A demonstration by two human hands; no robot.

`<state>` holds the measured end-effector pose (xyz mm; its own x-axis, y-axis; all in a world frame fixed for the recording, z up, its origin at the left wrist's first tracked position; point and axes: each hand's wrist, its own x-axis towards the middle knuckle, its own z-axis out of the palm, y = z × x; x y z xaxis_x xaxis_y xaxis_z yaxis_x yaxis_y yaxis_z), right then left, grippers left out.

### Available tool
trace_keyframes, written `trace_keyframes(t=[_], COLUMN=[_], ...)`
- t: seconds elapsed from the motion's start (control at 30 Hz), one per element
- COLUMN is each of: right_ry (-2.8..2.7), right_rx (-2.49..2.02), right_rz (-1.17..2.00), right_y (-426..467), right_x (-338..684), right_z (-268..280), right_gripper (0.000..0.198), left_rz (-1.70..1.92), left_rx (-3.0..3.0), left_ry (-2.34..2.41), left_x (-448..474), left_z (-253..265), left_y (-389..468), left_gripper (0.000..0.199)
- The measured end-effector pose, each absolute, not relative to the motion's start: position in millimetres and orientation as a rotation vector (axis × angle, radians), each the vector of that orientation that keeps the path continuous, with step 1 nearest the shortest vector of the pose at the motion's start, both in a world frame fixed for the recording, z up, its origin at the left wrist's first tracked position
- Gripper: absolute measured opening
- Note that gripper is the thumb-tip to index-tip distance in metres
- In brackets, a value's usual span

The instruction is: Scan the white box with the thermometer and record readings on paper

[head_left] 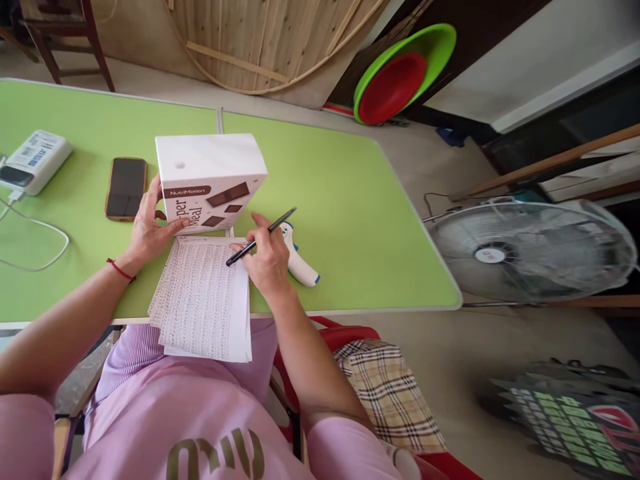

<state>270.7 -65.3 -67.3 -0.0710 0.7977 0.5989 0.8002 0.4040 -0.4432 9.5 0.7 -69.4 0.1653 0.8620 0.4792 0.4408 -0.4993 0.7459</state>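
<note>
A white carton (210, 160) printed "NutriMotion" stands on the green table. My left hand (153, 223) grips its lower left side, thumb across the printed front. In my right hand (267, 257) is a black pen (261, 237), held between thumb and fingers and pointing down to the left. Under that hand lie handwritten paper sheets (205, 300), which overhang the near table edge. Just right of my right hand rests a white and blue handheld thermometer (300, 263), partly hidden by the fingers. A dark phone (126, 189) lies left of the carton.
At the far left a white power bank (37, 160) sits with a white cable (65, 243) attached. The green table (350, 187) ends at the right, near a standing fan (535, 253). A red chair (350, 333) with checked cloth (383, 393) is beside me.
</note>
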Motion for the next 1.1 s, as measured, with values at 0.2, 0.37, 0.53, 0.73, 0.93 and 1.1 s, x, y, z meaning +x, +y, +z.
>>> trace_keyframes(t=[0.2,0.37,0.53,0.73,0.93,1.1], right_ry=[-2.103,-2.262,-2.172,-1.661,-1.518,-1.401], right_rx=[-1.286,-1.124,-1.076,-0.89,-1.051,-1.185], right_rz=[0.18,0.315,0.312,0.393,0.438,0.688], right_y=[-109.2,-113.3,-113.1,-112.4,-93.1,-74.7], right_x=[262.4,245.1,232.7,251.0,270.7,267.2], right_z=[-62.2,-80.4,-82.4,-76.8,-62.5,-61.3], right_gripper=[0.023,0.028,0.021,0.047,0.046,0.015], left_rz=[1.299,1.346,1.394,1.604,1.071,0.434], left_rx=[1.984,1.917,1.994,2.21,2.625,2.884], left_ry=[1.243,1.142,1.247,1.364,0.755,0.631], left_x=[4.2,4.5,5.7,10.5,24.6,33.7], left_z=[-75.0,-78.5,-81.2,-53.1,-38.1,-48.8], left_y=[4.0,6.2,1.3,-20.6,-45.7,-54.1], left_gripper=[0.065,0.061,0.068,0.032,0.015,0.043])
